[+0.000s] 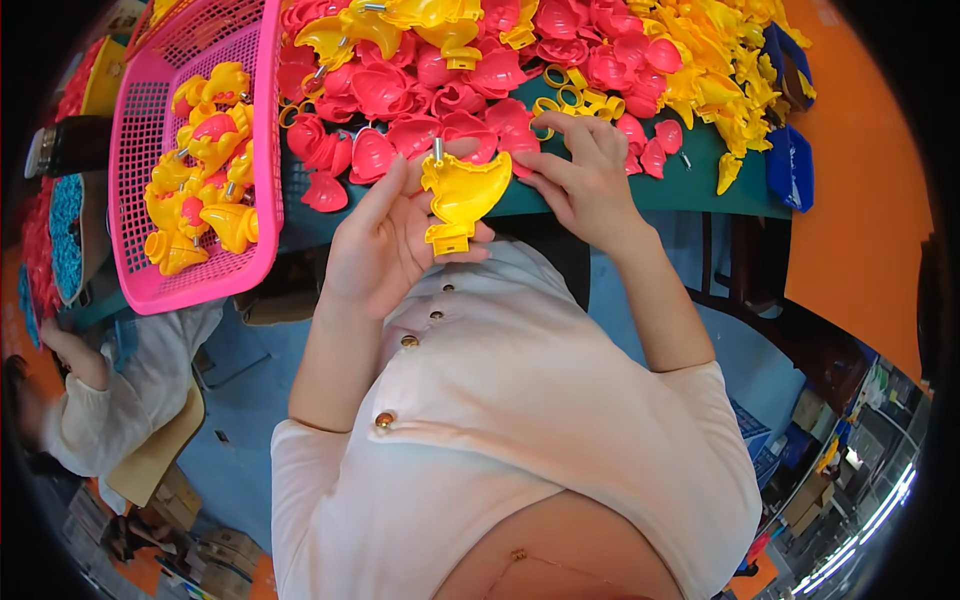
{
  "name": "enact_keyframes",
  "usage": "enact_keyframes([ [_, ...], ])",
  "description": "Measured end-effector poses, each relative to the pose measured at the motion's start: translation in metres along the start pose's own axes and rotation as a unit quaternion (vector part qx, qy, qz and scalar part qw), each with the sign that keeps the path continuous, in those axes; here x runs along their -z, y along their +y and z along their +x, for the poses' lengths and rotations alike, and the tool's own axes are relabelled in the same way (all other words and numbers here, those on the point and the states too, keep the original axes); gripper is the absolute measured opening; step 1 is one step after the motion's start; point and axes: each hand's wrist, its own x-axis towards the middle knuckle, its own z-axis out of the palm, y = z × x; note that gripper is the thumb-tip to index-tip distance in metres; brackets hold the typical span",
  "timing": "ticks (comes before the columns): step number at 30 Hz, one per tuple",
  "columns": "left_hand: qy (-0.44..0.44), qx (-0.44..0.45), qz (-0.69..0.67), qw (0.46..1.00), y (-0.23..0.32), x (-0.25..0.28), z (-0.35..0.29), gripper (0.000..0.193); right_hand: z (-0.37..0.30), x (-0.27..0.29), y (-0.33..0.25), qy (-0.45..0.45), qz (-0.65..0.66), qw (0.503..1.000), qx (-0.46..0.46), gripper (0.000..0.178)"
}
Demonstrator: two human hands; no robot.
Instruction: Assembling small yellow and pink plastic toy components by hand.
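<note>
A yellow hollow half-shell of plastic, with a metal pin standing out of its top, rests on the fingers of my left hand. The palm faces up and the thumb lies along the left side. My right hand is at the table's near edge, its bent fingers on the right rim of a pink plastic shell; the exact contact is partly hidden. Just beyond those fingers lie several small yellow rings. A heap of pink shells spreads behind both hands.
At the left stands a pink basket with several yellow-and-pink assembled pieces. Yellow parts are piled at the right, near blue bins. A dark-capped jar is beyond the basket. Another person's arm shows at far left.
</note>
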Motion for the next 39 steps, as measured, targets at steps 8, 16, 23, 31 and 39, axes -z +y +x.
enact_keyframes([
  [8, 0.038, -0.083, 0.051, 0.995, -0.007, -0.016, 0.015, 0.047, 0.015, 0.04, -0.035, 0.104, 0.567, 0.776, -0.255, 0.015],
  [16, 0.033, -0.072, 0.058, 0.995, -0.011, -0.021, 0.024, 0.047, 0.026, 0.042, -0.067, 0.08, 0.603, 0.728, -0.317, 0.027],
  [23, 0.047, -0.065, 0.108, 0.991, -0.011, -0.019, 0.024, 0.048, 0.03, 0.042, -0.072, 0.046, 0.503, 0.802, -0.318, 0.026],
  [31, 0.036, -0.071, 0.072, 0.994, -0.009, -0.019, 0.025, 0.045, 0.024, 0.031, -0.078, 0.123, 0.414, 0.864, -0.259, 0.026],
  [39, 0.03, -0.063, 0.072, 0.995, -0.01, -0.02, 0.027, 0.043, 0.026, 0.034, -0.075, 0.099, 0.414, 0.874, -0.235, 0.024],
])
